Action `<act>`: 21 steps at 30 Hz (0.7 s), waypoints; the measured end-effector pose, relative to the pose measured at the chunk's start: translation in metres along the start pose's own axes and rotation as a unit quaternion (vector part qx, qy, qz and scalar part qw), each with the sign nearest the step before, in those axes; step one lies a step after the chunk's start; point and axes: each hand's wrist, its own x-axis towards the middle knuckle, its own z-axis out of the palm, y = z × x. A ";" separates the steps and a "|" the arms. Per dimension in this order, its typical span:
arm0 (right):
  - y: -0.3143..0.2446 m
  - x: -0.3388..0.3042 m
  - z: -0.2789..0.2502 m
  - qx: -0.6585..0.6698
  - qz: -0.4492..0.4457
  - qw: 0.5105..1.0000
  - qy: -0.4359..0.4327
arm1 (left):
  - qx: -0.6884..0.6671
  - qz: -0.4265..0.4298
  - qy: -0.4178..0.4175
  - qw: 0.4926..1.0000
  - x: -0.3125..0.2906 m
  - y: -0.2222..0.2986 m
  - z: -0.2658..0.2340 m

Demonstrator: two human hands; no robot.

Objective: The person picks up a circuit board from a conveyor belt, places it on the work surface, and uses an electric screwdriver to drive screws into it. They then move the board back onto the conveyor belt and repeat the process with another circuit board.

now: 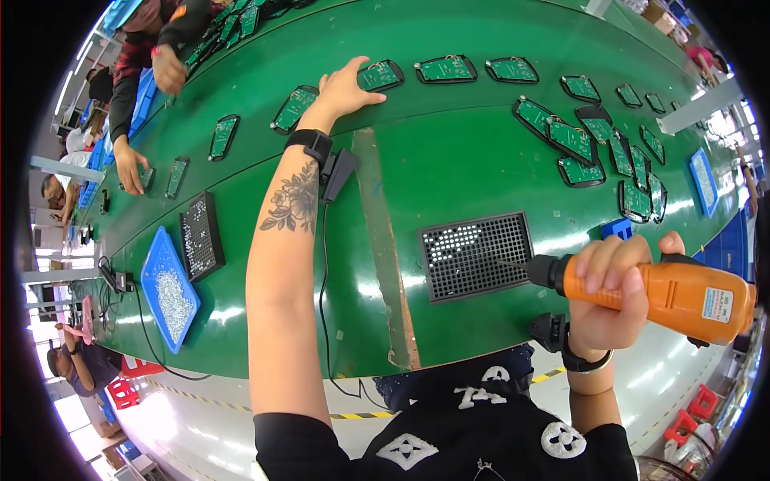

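Observation:
My left hand reaches to the far side of the green table, thumb and forefinger spread apart around the left end of a green circuit board in a black casing. Whether its fingertips touch the board I cannot tell. Another cased circuit board lies beside that wrist. My right hand is wrapped round an orange electric screwdriver with a black nose. The screwdriver points left, its thin bit over a black perforated tray. White pieces sit in the tray's far left holes.
Several cased circuit boards lie piled at the right, others in a row along the far side. Blue trays hold small shiny pieces. A second black tray stands left. Across the table, a co-worker's hand touches a small board. A black cable runs near my left arm.

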 end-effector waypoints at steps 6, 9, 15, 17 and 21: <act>0.019 0.011 0.008 -0.020 0.013 0.992 -0.121 | -0.009 0.099 0.039 0.994 -0.026 0.016 -0.024; 0.032 0.019 0.003 -0.090 -0.016 0.977 -0.193 | 0.012 0.207 0.068 0.976 -0.085 0.062 -0.061; 0.047 0.031 -0.004 -0.066 0.040 0.978 -0.193 | -0.083 0.198 -0.121 0.969 -0.252 0.144 -0.112; 0.050 0.033 -0.006 -0.058 0.040 0.980 -0.185 | -0.117 0.185 -0.145 0.965 -0.296 0.154 -0.103; 0.051 0.033 -0.001 -0.051 0.051 0.981 -0.181 | -0.176 0.144 -0.184 0.956 -0.333 0.170 -0.067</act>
